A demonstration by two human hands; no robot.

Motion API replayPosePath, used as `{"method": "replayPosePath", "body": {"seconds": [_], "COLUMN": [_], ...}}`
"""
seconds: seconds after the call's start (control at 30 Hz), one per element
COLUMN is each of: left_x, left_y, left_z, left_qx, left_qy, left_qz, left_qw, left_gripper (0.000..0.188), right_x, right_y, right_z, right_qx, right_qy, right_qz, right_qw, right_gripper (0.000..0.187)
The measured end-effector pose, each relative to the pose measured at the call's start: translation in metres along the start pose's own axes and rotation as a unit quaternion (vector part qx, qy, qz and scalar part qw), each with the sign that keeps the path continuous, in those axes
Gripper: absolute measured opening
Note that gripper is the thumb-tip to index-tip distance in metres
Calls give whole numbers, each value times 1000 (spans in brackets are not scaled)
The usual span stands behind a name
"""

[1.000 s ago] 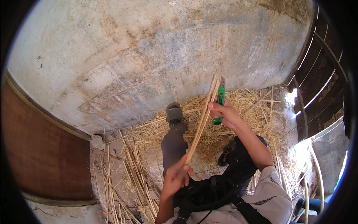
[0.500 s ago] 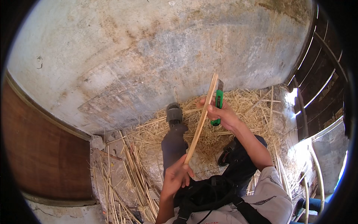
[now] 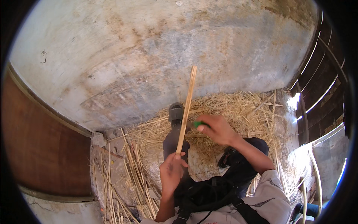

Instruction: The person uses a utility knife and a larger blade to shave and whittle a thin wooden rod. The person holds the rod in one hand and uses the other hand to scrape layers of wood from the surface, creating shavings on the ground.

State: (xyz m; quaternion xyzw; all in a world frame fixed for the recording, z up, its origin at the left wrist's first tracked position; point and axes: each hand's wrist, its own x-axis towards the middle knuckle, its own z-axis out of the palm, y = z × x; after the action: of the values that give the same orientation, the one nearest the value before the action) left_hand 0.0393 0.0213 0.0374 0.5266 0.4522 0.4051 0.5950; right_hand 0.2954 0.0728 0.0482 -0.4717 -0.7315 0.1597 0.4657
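Note:
My left hand point(image 3: 172, 171) is closed around the lower end of a slim, pale bamboo strip point(image 3: 188, 99), which rises almost upright in front of me, its top tilted slightly right. In my closed right hand point(image 3: 220, 130) is a green utility knife point(image 3: 200, 123), its handle mostly covered by my fingers. The knife points left toward the middle of the strip. Its blade end looks dark and blurred beside the strip's right edge, and I cannot tell whether they touch.
Straw-like shavings point(image 3: 238, 106) cover the floor along a stained wall point(image 3: 156, 63). Several long bamboo strips point(image 3: 134, 168) lie at my left, near a brown wooden panel point(image 3: 48, 145). Pale poles point(image 3: 317, 175) stand at the right by dark slatted boards point(image 3: 324, 86). My shoe point(image 3: 176, 113) is against the shavings.
My right hand has moved down and left, off the strip's upper part, turning the knife from upright to pointing left. The strip has swung left, more upright, with my left hand slightly higher.

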Motion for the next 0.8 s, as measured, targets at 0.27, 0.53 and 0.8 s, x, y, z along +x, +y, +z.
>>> {"method": "replayPosePath", "body": {"seconds": [0.27,0.53,0.8], "left_x": [0,0,5], "left_y": [4,10,9], "left_z": [1,6,7], "left_qx": [5,22,63], "left_qy": [23,45,57], "left_qz": [4,15,41], "left_qw": [1000,999,996], "left_gripper": [27,27,30], "right_x": [-13,-12,-10], "right_y": [-19,-27,-28], "right_z": [26,25,24], "right_qx": [-164,-197,-214], "right_qy": [-14,15,12], "right_qz": [-132,-117,-86], "right_qw": [978,973,973], "right_gripper": [27,27,27]}}
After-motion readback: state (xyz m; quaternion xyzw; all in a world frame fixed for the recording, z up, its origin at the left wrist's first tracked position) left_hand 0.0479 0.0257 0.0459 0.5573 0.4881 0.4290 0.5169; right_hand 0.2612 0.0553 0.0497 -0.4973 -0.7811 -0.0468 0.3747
